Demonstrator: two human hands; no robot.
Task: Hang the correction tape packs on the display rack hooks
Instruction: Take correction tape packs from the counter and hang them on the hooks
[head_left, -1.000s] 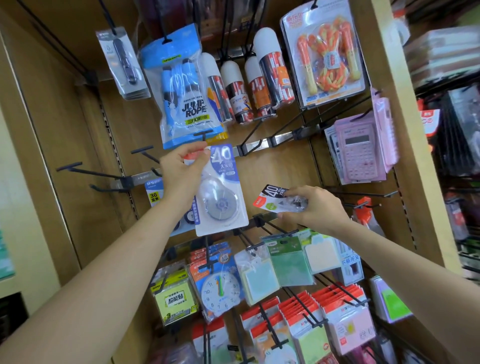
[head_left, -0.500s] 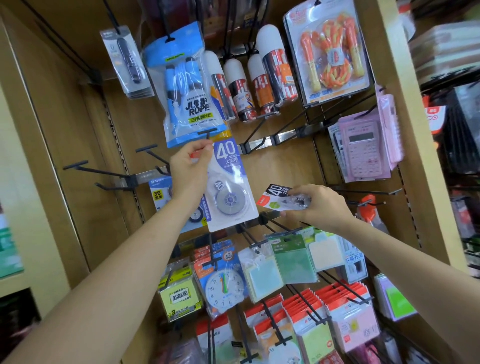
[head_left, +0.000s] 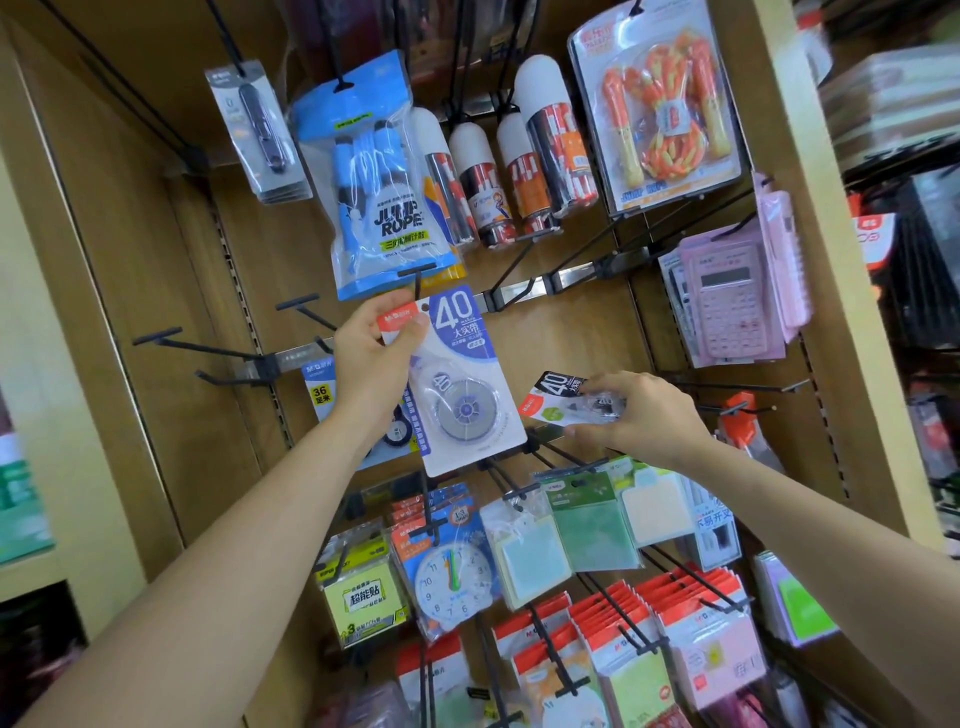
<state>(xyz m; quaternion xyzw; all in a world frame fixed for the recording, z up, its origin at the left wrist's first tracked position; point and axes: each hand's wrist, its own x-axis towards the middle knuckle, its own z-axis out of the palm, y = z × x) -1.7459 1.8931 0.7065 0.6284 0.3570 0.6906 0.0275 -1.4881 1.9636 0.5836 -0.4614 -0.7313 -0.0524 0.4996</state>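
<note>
My left hand (head_left: 370, 358) pinches the top left corner of a blue-and-white correction tape pack marked 40 (head_left: 462, 379). The pack's top edge is just under the tip of a black hook (head_left: 417, 271), and I cannot tell whether its hole is on the hook. My right hand (head_left: 641, 415) holds a smaller black-topped correction tape pack (head_left: 558, 399) lying nearly flat, low and right of the first. Behind my left wrist another pack marked 36 (head_left: 321, 392) hangs on the rack.
Bare black hooks (head_left: 171, 340) stick out at the left of the wooden rack. A blue jump rope bag (head_left: 379, 197) hangs just above my left hand. Pink calculators (head_left: 727, 306) hang at right, sticky-note packs (head_left: 592, 519) and a toy clock (head_left: 452, 577) below.
My left hand has raised the blue pack and tilted it, bringing its top up under the hook tip. My right hand and its pack have stayed about where they were.
</note>
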